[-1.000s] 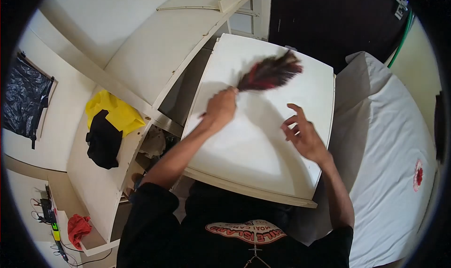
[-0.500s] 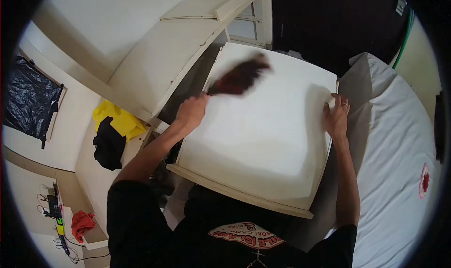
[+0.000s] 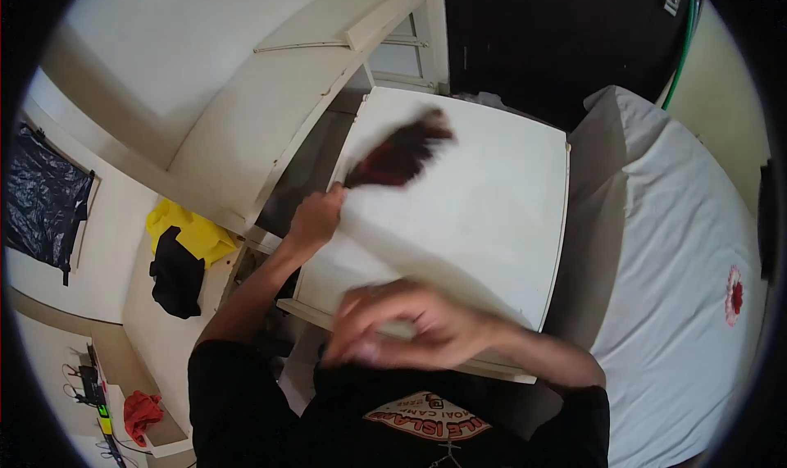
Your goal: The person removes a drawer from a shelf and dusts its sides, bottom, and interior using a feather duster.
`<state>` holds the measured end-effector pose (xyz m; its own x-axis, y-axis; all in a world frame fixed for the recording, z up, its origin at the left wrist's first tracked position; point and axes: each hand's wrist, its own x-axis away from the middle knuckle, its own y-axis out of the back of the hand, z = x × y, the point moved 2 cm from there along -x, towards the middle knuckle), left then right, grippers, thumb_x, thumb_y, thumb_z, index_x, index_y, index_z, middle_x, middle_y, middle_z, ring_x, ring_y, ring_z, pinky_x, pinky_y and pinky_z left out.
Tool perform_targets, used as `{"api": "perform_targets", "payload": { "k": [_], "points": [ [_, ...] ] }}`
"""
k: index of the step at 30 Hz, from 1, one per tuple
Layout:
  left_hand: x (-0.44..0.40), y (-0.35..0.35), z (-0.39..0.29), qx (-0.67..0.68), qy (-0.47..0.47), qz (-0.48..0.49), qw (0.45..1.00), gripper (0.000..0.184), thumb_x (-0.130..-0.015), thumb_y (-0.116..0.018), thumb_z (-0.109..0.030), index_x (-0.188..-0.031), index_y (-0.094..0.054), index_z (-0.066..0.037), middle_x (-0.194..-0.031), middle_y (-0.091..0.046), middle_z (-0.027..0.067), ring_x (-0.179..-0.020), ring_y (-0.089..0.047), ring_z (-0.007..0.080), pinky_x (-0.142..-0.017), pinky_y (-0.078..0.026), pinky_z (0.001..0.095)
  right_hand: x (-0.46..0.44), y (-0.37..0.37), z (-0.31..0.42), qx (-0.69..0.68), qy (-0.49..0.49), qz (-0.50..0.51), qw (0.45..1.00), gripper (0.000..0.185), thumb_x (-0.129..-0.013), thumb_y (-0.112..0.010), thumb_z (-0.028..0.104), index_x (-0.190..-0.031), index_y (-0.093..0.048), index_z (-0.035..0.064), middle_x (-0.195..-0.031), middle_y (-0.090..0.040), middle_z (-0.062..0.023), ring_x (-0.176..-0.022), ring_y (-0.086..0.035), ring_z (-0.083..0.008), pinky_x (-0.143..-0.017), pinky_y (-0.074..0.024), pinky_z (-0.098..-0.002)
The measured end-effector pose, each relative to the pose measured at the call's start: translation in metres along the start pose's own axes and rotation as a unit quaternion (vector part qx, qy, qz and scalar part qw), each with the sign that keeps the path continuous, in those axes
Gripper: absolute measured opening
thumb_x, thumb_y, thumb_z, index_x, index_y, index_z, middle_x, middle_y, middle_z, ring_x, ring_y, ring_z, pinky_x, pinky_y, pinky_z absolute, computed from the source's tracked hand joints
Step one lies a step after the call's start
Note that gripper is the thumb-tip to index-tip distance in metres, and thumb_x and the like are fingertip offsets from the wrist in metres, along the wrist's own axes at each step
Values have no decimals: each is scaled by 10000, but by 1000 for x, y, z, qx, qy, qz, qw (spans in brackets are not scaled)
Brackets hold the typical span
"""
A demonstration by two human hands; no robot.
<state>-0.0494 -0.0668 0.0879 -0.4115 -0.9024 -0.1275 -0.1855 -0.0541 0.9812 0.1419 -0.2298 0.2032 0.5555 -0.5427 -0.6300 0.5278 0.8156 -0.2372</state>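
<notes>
A dark red and black feather duster (image 3: pixel 402 152), blurred by motion, lies across the far left part of a white board (image 3: pixel 459 214). Its handle end is in my left hand (image 3: pixel 318 220), which is closed around it at the board's left edge. My right hand (image 3: pixel 406 324) is over the board's near edge, in front of my shirt. Motion smears it; the fingers are loosely curved with a gap between thumb and fingers, and nothing shows in them. The board has a raised lip (image 3: pixel 303 314) along its near side.
A white shelf unit (image 3: pixel 246 107) stands close on the left. To the right is a bed with a pale sheet (image 3: pixel 672 222) bearing a red patch. A dark door (image 3: pixel 549 42) is behind. Yellow (image 3: pixel 193 230) and black cloths (image 3: pixel 176 275) lie at left.
My right hand has left the board's right edge and swung left and toward me. My left hand still holds the feather duster at the far left part of the board. The view has shifted slightly.
</notes>
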Motion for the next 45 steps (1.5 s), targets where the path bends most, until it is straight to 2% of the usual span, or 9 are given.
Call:
{"api": "perform_targets", "payload": {
  "k": [4,9,28,33,35,36,37,41,45],
  "points": [
    [2,15,-13,26,17,15,999,265,-1016,-396,-262,-982,-502,-21,-789,-624,282,-758,-616,485,-664,-489,569,-59,-74,30,-299,69,90,947,211,-969,-544,193,-1105,-608,45,-962,-632,-64,-837,-633,-152,-671,-534,-286],
    [0,2,-4,12,85,6,996,299,-1023,-379,-274,-998,-506,-5,-785,-628,282,-786,-607,507,-709,-491,577,-83,-126,45,-557,212,98,797,258,-967,-539,111,-1086,-653,-87,-904,-649,-136,-731,-591,-137,-608,-442,-254],
    [3,7,4,42,69,30,996,306,-1023,-369,-272,-1075,-478,10,-853,-601,328,-859,-573,528,-766,-454,591,-85,-137,43,-580,169,96,791,298,-973,-534,124,-1172,-600,-89,-976,-658,-139,-823,-612,-163,-677,-462,-253],
    [-3,10,14,38,105,19,994,259,-1014,-384,-230,-1081,-494,-5,-839,-624,280,-852,-604,496,-758,-487,562,-67,-104,2,-303,33,173,936,269,-961,-543,197,-1138,-589,0,-968,-633,-87,-849,-627,-151,-679,-508,-260],
    [6,-4,23,14,-15,-48,999,203,-996,-402,-193,-1047,-493,-19,-838,-629,274,-844,-606,496,-745,-485,570,-57,-61,5,-142,-61,199,968,242,-937,-562,195,-1125,-594,46,-984,-624,-66,-810,-621,-133,-644,-512,-271],
    [9,-6,25,3,-75,-81,994,175,-987,-411,-175,-1030,-492,-26,-837,-632,272,-840,-608,496,-738,-483,574,-42,-44,3,-116,-83,139,980,241,-934,-572,181,-1138,-595,55,-1007,-627,-68,-824,-621,-133,-646,-511,-277],
    [2,4,17,55,-20,36,998,116,-943,-441,-105,-1026,-499,-46,-856,-636,279,-834,-608,497,-707,-481,578,-24,-25,1,-89,-107,80,987,243,-932,-583,167,-1151,-595,63,-1029,-629,-71,-837,-621,-132,-648,-509,-284],
    [-4,3,32,50,96,21,994,107,-937,-439,-85,-1022,-497,-56,-812,-631,275,-794,-606,497,-680,-482,569,48,59,25,160,-163,-136,964,251,-924,-611,129,-1166,-598,62,-1044,-625,-58,-893,-604,-156,-716,-496,-282],
    [1,12,25,9,-40,27,999,109,-948,-460,-111,-1018,-500,-39,-780,-630,264,-771,-611,481,-668,-483,565,122,116,40,240,-181,-329,895,170,-927,-615,139,-1054,-603,25,-814,-521,10,-721,-462,-100,-693,-396,-249]
  ]
}}
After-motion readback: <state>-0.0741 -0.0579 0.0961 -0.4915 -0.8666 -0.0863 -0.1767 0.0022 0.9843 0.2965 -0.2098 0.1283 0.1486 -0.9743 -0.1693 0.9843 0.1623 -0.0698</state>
